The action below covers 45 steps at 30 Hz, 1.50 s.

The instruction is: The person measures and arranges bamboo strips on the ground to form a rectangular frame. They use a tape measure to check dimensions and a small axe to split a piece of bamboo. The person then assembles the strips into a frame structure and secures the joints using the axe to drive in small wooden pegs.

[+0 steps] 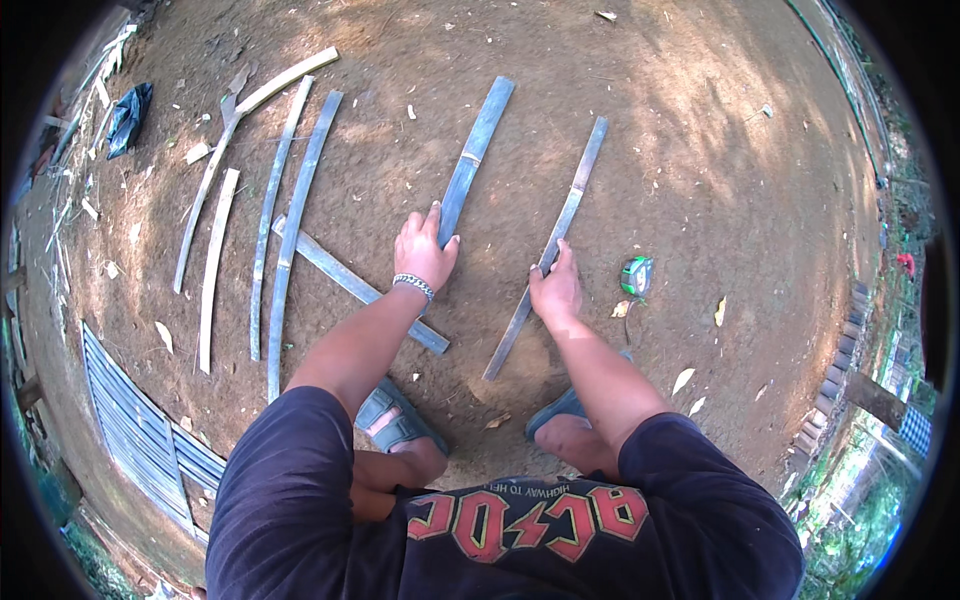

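Observation:
My left hand (425, 250), with a chain bracelet at its wrist, grips the lower end of a wide grey-blue bamboo strip (476, 150) that points away from me. To its right, a narrower bamboo strip (577, 190) slants across the ground. My right hand (557, 287) has its fingers closed round that strip below its middle. The two strips are apart, with bare soil between them. Another bamboo strip (345, 270) lies slantwise on the dirt, its near end below my left wrist.
Several bamboo strips (303, 225) lie lengthwise at the left, a curved pale piece (285, 82) among them. A green and black tape measure (636, 276) rests right of my right hand. Slatted panel (140, 420) at lower left; black plastic (128, 120) at far left; edging blocks (836, 370) at right.

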### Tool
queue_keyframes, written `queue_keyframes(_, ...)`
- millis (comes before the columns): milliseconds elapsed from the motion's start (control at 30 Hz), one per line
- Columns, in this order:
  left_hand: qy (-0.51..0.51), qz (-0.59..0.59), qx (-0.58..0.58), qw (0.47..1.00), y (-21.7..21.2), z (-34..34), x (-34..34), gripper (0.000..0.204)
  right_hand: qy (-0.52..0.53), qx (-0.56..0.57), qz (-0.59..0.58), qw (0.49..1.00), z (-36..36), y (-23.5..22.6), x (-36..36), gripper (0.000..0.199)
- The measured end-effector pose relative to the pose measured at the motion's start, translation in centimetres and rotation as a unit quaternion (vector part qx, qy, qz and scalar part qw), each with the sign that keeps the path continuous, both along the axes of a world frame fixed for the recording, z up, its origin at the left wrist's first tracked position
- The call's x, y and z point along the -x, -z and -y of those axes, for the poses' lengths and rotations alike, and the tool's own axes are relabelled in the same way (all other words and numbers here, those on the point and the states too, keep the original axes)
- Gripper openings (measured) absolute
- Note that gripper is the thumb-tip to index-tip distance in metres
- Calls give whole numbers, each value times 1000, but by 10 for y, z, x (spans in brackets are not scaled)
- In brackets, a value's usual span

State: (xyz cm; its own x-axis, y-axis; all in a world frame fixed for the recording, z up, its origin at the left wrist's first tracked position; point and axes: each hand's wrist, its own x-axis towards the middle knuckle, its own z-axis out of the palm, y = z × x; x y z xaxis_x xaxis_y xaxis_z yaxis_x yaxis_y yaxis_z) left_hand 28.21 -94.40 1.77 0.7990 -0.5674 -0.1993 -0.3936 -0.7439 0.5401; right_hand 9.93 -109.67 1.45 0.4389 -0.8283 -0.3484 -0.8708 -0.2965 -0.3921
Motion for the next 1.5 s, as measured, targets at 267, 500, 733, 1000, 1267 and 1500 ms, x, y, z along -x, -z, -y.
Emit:
queue_keyframes(267, 5, 41, -10, 999, 14, -3, -14, 68, 20, -23, -19, 999, 4, -10, 6, 73)
queue_keyframes(500, 9, 72, -31, 997, -13, -14, -50, 63, -9, 69, -26, 997, 1, -23, 2, 73)
queue_keyframes(733, 225, 68, -86, 968, -83, -127, -127, 46, -305, 10, 50, 951, -36, -36, -27, 57)
queue_keyframes(1000, -146, 74, 10, 986, -46, -243, -46, 45, -494, -112, -18, 862, -95, -49, -85, 40)
queue_keyframes(1267, -223, 61, -149, 962, -16, -338, -20, 46, -508, -132, -114, 843, -163, -45, -82, 61)
queue_keyframes(1500, -223, 44, -24, 974, -18, -336, -40, 38, -439, -138, -88, 884, -169, -37, -80, 60)
